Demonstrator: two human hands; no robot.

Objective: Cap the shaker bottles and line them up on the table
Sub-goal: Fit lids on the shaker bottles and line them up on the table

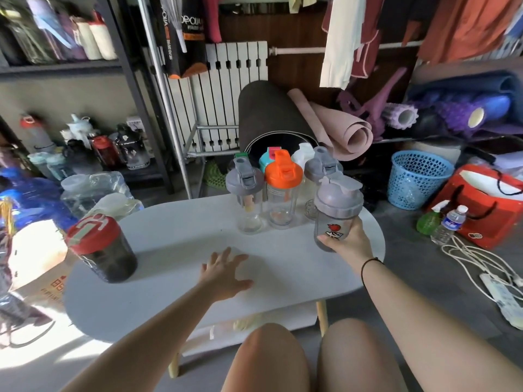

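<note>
My right hand [349, 243] grips a clear shaker bottle with a grey cap [335, 210] at the right side of the white oval table [175, 250], held just above the top. My left hand [226, 271] hovers open over the table's middle, fingers spread, holding nothing. At the far edge stand several capped shakers close together: a grey-capped one [246, 193], an orange-capped one [283, 190], another grey-capped one [322, 168], with a teal-capped [267, 158] and a white one [304, 154] behind. A dark shaker with a red cap [100, 247] stands alone at the table's left end.
A rolled dark mat [271, 117] and a pink mat [339, 128] lean behind the table. A blue basket [416, 179], red bag [481, 205], green spray bottle [428, 220], water bottle [450, 224] and power strip [501, 295] lie on the floor at right. Large water jugs [93, 190] stand at left.
</note>
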